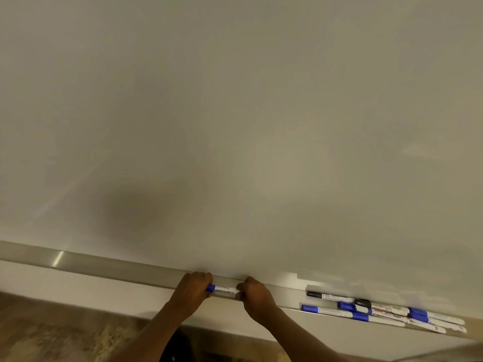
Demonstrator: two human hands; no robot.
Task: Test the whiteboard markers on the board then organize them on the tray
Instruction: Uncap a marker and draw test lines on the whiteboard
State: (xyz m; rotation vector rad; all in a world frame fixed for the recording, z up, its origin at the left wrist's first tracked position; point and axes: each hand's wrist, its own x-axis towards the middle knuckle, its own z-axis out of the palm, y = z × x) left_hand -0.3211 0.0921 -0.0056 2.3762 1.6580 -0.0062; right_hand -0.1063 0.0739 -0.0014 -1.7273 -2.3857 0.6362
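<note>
A blank whiteboard (235, 126) fills most of the view. Below its lower edge I hold one blue-capped white marker (225, 289) level between both hands. My left hand (194, 287) grips the blue cap end, and my right hand (254, 293) grips the other end. To the right, the tray (290, 296) under the board carries several more markers (379, 310), most with blue caps and two with black caps, lying in a loose overlapping pile.
The metal frame rail (104, 267) of the board runs from the left edge down to the tray. Beneath it are a pale wall strip (78, 286) and a wood-patterned floor (52, 335). A shadow falls on the board at the lower left.
</note>
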